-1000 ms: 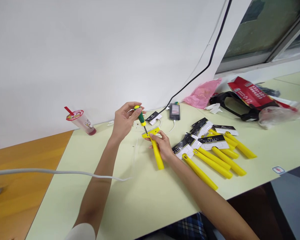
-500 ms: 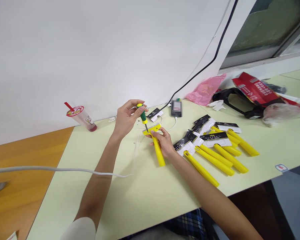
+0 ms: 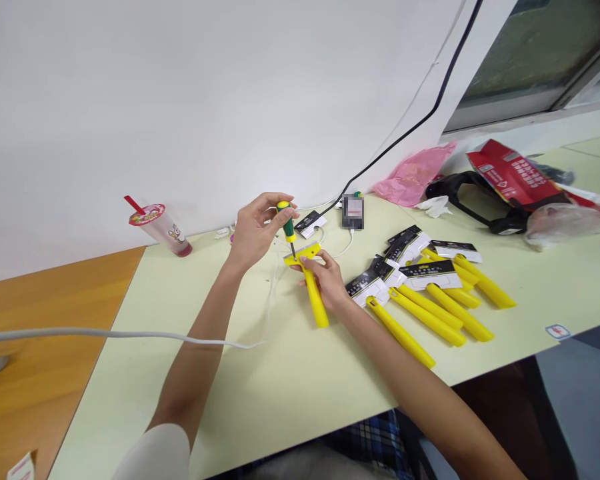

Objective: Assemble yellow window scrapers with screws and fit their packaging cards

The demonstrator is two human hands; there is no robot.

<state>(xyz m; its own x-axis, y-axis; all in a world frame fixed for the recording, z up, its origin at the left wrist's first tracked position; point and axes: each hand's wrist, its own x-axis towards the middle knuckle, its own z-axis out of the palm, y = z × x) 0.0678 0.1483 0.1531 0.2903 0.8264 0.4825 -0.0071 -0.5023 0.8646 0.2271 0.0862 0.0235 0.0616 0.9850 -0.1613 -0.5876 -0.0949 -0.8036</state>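
My left hand (image 3: 260,230) is closed around the handle of a green and yellow screwdriver (image 3: 289,223). The screwdriver stands nearly upright, its tip at the left side of the head of a yellow scraper (image 3: 314,293). With my right hand (image 3: 329,277) I grip that scraper near its head, thumb on top and the other fingers partly hidden beneath. The scraper's handle points toward me. Several more yellow scraper handles (image 3: 425,317) lie in a pile to the right, with black and white cards (image 3: 433,273) attached. Another such card (image 3: 310,224) lies behind my hands.
A cup with a red straw (image 3: 167,230) stands tilted-looking at the left by the wall. A phone-like device (image 3: 353,212) on a white cable lies at the back. A pink bag (image 3: 413,177), black frame (image 3: 467,200) and red packaging (image 3: 515,177) sit far right. A white cable (image 3: 145,335) crosses the left.
The screwdriver leans slightly differently, and my left fingers have shifted on its handle. The scraper stays in my right hand. The whole view has shifted slightly.
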